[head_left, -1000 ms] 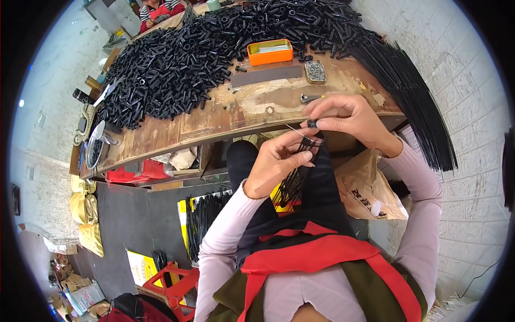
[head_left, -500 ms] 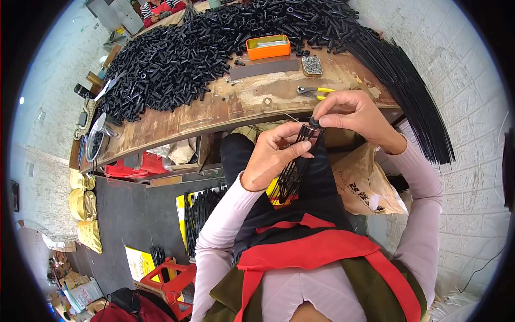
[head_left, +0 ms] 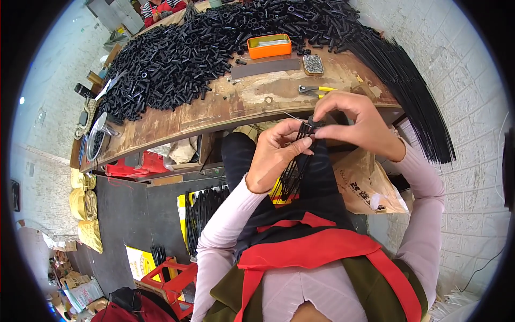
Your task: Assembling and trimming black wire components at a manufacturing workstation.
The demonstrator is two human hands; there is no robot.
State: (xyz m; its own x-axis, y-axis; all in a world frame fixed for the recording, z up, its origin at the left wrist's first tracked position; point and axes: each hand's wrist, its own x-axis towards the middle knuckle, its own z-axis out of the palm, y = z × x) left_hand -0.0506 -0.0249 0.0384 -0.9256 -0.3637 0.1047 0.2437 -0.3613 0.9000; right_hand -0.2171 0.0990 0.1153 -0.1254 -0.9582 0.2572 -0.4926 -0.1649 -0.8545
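My left hand (head_left: 276,156) is closed around a bundle of thin black umbrella ribs (head_left: 292,180), which hangs down over my lap. At its upper end sits a black ring-topped umbrella runner (head_left: 312,124), and the ribs gather close around it. With thumb and fingers, my right hand (head_left: 360,122) pinches this runner from the right, just beyond the left fingertips. A thin wire (head_left: 291,116) sticks out to the upper left above my left fingers. How the ribs join the runner is partly hidden by my fingers.
On the workbench (head_left: 188,118) lie a large heap of black tubular runners (head_left: 177,70), an orange tin (head_left: 269,46), a small box of metal bits (head_left: 313,65), a dark flat strip (head_left: 265,68) and yellow-handled pliers (head_left: 317,89). Long black rods (head_left: 416,99) overhang its right end.
My right hand has shifted slightly, its thumb now lower and its fingers more bent over the runner. The bundle stays in my left hand, hanging a little more upright.
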